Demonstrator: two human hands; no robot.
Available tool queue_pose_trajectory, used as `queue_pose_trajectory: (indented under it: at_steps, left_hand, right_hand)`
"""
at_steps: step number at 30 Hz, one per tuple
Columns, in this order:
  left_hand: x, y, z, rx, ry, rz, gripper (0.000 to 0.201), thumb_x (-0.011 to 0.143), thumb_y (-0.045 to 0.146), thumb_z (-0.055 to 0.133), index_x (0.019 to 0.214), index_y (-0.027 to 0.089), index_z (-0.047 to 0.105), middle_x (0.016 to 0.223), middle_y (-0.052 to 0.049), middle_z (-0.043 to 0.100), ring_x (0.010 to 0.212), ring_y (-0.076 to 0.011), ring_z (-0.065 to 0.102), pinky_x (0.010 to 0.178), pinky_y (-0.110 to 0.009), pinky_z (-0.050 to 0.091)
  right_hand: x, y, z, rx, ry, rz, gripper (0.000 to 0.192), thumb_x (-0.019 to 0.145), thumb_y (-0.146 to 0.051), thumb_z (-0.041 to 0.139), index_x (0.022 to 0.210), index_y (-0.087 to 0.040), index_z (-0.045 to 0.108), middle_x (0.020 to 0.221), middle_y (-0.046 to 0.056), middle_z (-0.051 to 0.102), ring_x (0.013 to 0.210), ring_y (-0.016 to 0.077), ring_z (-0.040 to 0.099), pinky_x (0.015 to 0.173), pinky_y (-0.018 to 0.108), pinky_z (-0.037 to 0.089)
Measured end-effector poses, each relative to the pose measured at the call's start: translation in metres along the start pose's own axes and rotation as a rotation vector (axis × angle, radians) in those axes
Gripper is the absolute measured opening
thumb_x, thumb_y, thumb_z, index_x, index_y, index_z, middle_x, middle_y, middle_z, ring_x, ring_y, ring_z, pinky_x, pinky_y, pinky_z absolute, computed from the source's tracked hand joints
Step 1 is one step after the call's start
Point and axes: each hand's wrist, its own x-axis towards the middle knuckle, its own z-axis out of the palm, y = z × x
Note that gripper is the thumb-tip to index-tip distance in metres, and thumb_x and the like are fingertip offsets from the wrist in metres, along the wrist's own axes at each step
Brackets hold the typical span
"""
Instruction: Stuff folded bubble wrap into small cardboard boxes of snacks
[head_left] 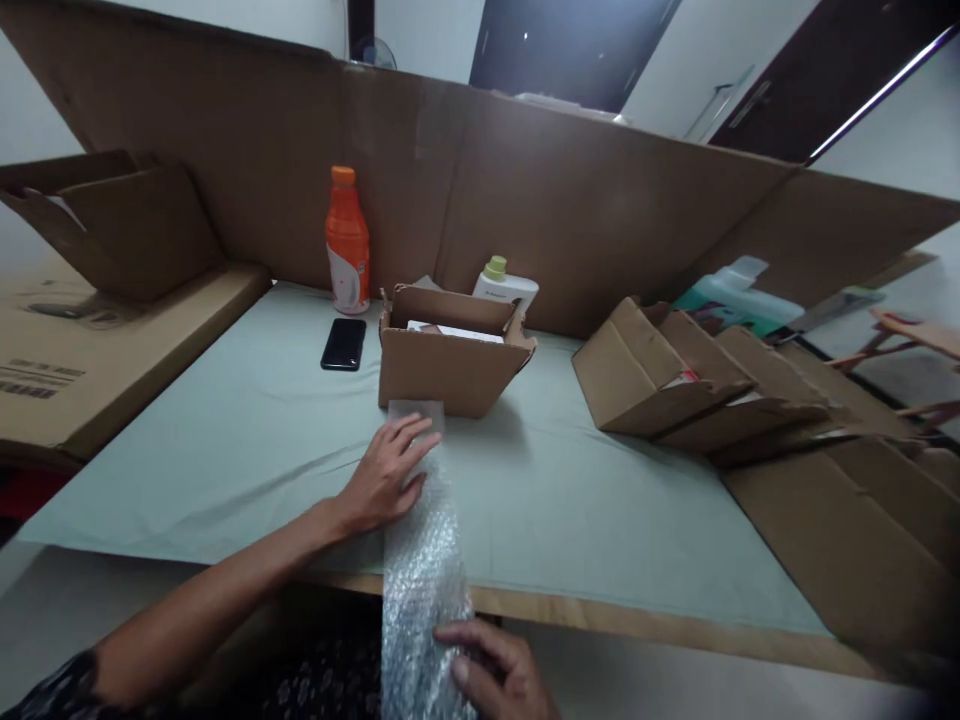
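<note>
A long strip of bubble wrap point(427, 560) runs from the table over its front edge toward my body. My left hand point(386, 475) lies on the strip's far part, fingers stretched out and slightly apart. Lower down, past the table edge, my right hand point(506, 665) has its thumb and index finger at the strip's right side, gripping it there. Just beyond the strip's far end stands an open cardboard box point(442, 375), with a white item point(457, 333) showing inside. The strip's near end runs out of view.
Behind the box are an orange bottle point(347, 240), a white bottle with a green cap point(506, 286) and a black phone point(343, 344). Several cardboard boxes point(622, 365) lean along the right, near a teal bottle point(739, 298). A large flat carton point(135, 370) is at left; a cardboard wall point(570, 200) rises behind.
</note>
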Motion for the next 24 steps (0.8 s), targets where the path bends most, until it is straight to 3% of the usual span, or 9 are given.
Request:
queue_pose_trajectory:
  at_steps: [3, 5, 7, 10, 13, 15, 17, 20, 24]
  left_hand:
    - [-0.058, 0.014, -0.03, -0.478, -0.209, -0.161, 0.044, 0.095, 0.04, 0.054, 0.137, 0.026, 0.059, 0.137, -0.011, 0.063, 0.128, -0.0297, 0.058, 0.109, -0.051, 0.046]
    - [-0.084, 0.026, -0.039, -0.642, -0.273, -0.295, 0.064, 0.09, 0.055, 0.06, 0.147, 0.026, 0.049, 0.141, -0.012, 0.061, 0.128, -0.0316, 0.058, 0.109, -0.05, 0.046]
    - [-0.095, 0.036, -0.031, -0.643, -0.22, -0.424, 0.078, 0.084, 0.055, 0.067, 0.151, 0.023, 0.043, 0.144, -0.014, 0.058, 0.128, -0.0321, 0.057, 0.11, -0.049, 0.044]
    - [-0.088, 0.043, -0.003, -0.556, -0.068, -0.606, 0.059, 0.091, 0.04, 0.058, 0.144, 0.016, 0.049, 0.119, -0.012, 0.069, 0.107, -0.0246, 0.064, 0.095, -0.039, 0.05]
    - [-0.073, 0.04, 0.017, -0.408, -0.023, -0.708, 0.058, 0.091, 0.03, 0.05, 0.145, 0.012, 0.046, 0.085, -0.003, 0.067, 0.076, -0.0188, 0.061, 0.074, -0.032, 0.047]
    - [-0.068, 0.037, 0.021, -0.301, -0.057, -0.715, 0.064, 0.089, 0.027, 0.05, 0.15, 0.012, 0.04, 0.076, 0.0, 0.063, 0.068, -0.0177, 0.058, 0.068, -0.03, 0.042]
    - [-0.065, 0.034, 0.02, -0.229, -0.096, -0.698, 0.066, 0.088, 0.024, 0.051, 0.152, 0.013, 0.037, 0.073, 0.002, 0.061, 0.065, -0.0173, 0.057, 0.066, -0.029, 0.039]
    - [-0.064, 0.032, 0.02, -0.147, -0.124, -0.688, 0.068, 0.088, 0.022, 0.051, 0.154, 0.015, 0.035, 0.072, 0.003, 0.061, 0.063, -0.0172, 0.057, 0.064, -0.028, 0.039]
    - [-0.068, 0.032, 0.022, -0.064, -0.045, -0.618, 0.064, 0.09, 0.022, 0.05, 0.152, 0.015, 0.037, 0.082, -0.001, 0.066, 0.068, -0.0187, 0.062, 0.067, -0.031, 0.047]
  right_hand:
    - [0.02, -0.02, 0.016, 0.427, 0.057, -0.007, 0.045, 0.085, -0.061, 0.071, 0.107, -0.022, 0.077, 0.088, 0.007, 0.072, 0.074, 0.019, 0.065, 0.066, 0.029, 0.053]
    - [0.04, -0.035, 0.026, 0.66, 0.056, -0.069, 0.047, 0.086, -0.061, 0.071, 0.109, -0.021, 0.075, 0.094, 0.01, 0.074, 0.081, 0.0209, 0.068, 0.064, 0.028, 0.053]
    - [0.058, -0.048, 0.032, 0.775, 0.048, -0.124, 0.046, 0.086, -0.061, 0.071, 0.109, -0.02, 0.073, 0.101, 0.013, 0.075, 0.09, 0.023, 0.071, 0.065, 0.028, 0.054]
    - [0.071, -0.054, 0.029, 0.748, 0.068, -0.157, 0.051, 0.088, -0.056, 0.072, 0.126, -0.024, 0.063, 0.107, 0.012, 0.075, 0.089, 0.0223, 0.072, 0.063, 0.028, 0.056]
    - [0.066, -0.048, 0.019, 0.495, 0.168, -0.252, 0.061, 0.094, -0.046, 0.068, 0.148, -0.03, 0.044, 0.109, 0.009, 0.074, 0.082, 0.0195, 0.072, 0.064, 0.029, 0.057]
    - [0.058, -0.04, 0.012, 0.193, 0.255, -0.382, 0.05, 0.097, -0.035, 0.064, 0.144, -0.032, 0.05, 0.108, 0.007, 0.074, 0.086, 0.019, 0.072, 0.072, 0.032, 0.059]
    - [0.055, -0.032, 0.009, -0.173, 0.307, -0.563, 0.037, 0.097, -0.024, 0.061, 0.133, -0.031, 0.062, 0.113, 0.007, 0.073, 0.1, 0.0213, 0.07, 0.086, 0.037, 0.058]
    - [0.06, -0.025, 0.009, -0.641, 0.307, -0.791, 0.043, 0.092, -0.012, 0.058, 0.132, -0.027, 0.063, 0.134, 0.009, 0.066, 0.127, 0.027, 0.059, 0.103, 0.047, 0.051]
    - [0.077, -0.022, 0.008, -0.959, 0.259, -0.843, 0.045, 0.089, -0.007, 0.054, 0.13, -0.022, 0.063, 0.143, 0.012, 0.06, 0.135, 0.0317, 0.052, 0.101, 0.052, 0.051]
